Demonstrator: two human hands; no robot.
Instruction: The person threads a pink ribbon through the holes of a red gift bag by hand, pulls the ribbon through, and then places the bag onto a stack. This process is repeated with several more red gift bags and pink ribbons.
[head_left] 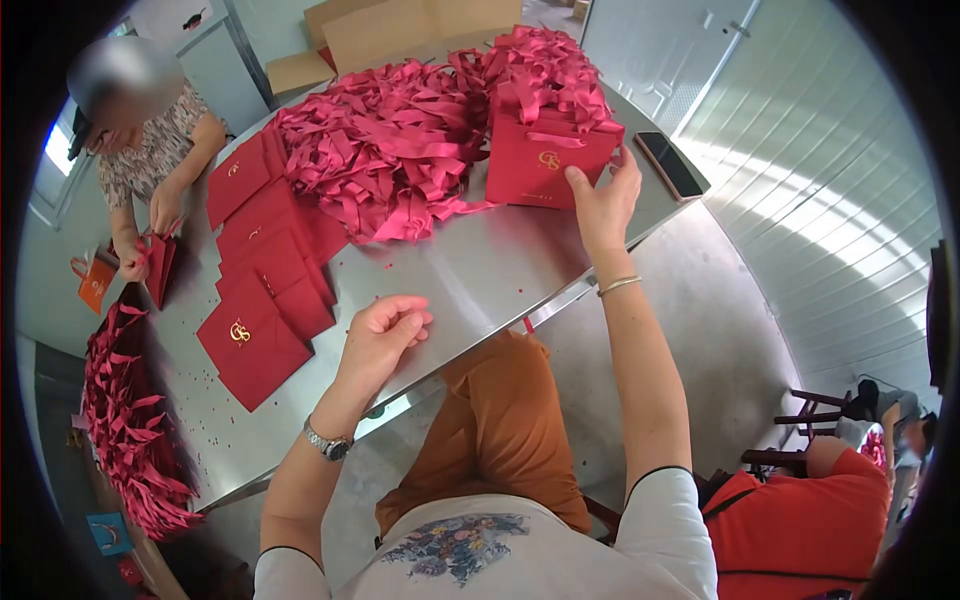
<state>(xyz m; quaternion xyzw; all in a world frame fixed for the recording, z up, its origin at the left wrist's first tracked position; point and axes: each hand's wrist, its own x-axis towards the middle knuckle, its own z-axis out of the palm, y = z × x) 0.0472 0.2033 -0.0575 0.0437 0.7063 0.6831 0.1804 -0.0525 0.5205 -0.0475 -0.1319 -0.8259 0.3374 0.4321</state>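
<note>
Fingers of the right hand (605,200) pinch the lower corner of a red bag (535,165) that stands on the steel bench (470,270), touching a big heap of red ribbons (390,140) and near a dark phone (670,165). The bag has a gold mark of curly letters, maybe "GS", too small to read for sure. The left hand (385,335) rests on the bench beside flat red bags (255,345) with the same mark, its fingers curled in together.
</note>
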